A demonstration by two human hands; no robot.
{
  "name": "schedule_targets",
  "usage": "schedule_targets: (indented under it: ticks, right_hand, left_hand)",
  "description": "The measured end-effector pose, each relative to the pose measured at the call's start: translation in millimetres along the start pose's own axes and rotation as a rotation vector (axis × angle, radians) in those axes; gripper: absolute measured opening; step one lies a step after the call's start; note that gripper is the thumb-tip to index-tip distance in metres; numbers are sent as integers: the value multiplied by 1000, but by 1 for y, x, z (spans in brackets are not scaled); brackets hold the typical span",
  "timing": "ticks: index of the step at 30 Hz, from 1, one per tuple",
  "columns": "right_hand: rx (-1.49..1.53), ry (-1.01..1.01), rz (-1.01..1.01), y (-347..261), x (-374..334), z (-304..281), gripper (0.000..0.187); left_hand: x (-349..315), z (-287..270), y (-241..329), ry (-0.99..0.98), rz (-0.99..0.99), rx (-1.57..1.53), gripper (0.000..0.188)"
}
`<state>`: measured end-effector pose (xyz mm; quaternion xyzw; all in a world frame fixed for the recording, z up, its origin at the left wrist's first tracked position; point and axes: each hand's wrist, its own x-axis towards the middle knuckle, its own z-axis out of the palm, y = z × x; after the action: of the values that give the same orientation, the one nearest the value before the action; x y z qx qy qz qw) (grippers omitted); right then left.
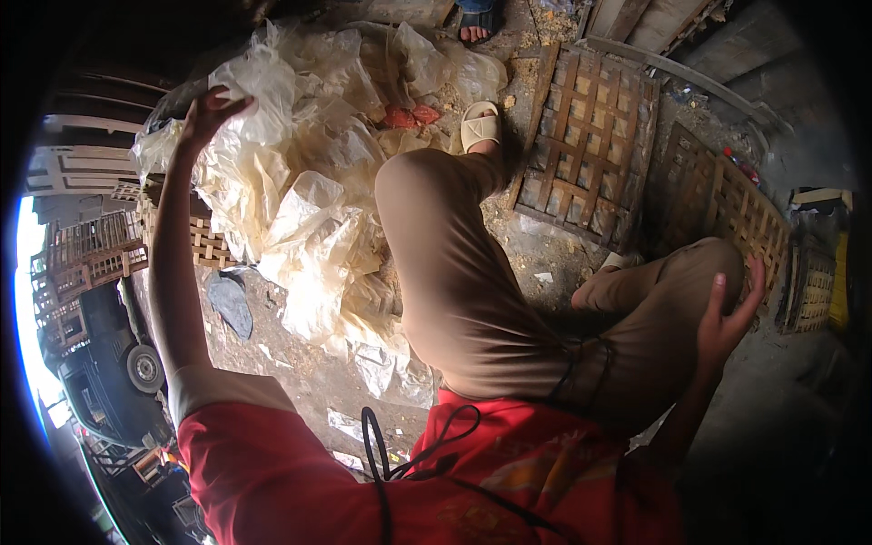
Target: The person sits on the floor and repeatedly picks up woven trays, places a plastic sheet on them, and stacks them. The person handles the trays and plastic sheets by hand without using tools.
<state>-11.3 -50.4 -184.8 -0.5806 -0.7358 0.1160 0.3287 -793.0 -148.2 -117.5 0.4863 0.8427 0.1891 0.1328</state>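
My left hand is raised at the upper left, over the edge of a large heap of crumpled, clear plastic sheeting. Its fingers are bent and look apart, and I make out nothing held between them. At the right, my right hand rests by my bent knee with fingers spread and nothing in it. The plastic sheeting spreads from the far left down beside my leg, yellowish and stained in places. Part of a woven basket shows under its left side.
A slatted wooden crate panel lies ahead to the right, with another woven panel beside it. A red scrap lies by the sheeting. Someone's sandaled foot is at the far edge. A dark vehicle stands outside at left.
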Motion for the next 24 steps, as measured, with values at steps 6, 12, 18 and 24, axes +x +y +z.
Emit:
schedule_targets:
  ticks: [6, 12, 18, 24]
  right_hand:
    - [89, 29, 98, 8, -17, -5, 53]
    - [138, 36, 93, 15, -14, -5, 51]
    - [165, 43, 62, 12, -20, -7, 52]
    - [215, 116, 120, 19, -25, -8, 52]
  left_hand:
    - [-80, -92, -9, 952, -147, -158, 54]
    - [-121, -104, -11, 534, -337, -59, 33]
    - [-70, -132, 22, 488, -17, 390, 36]
    - [-15, -125, 72, 667, 29, 38, 30]
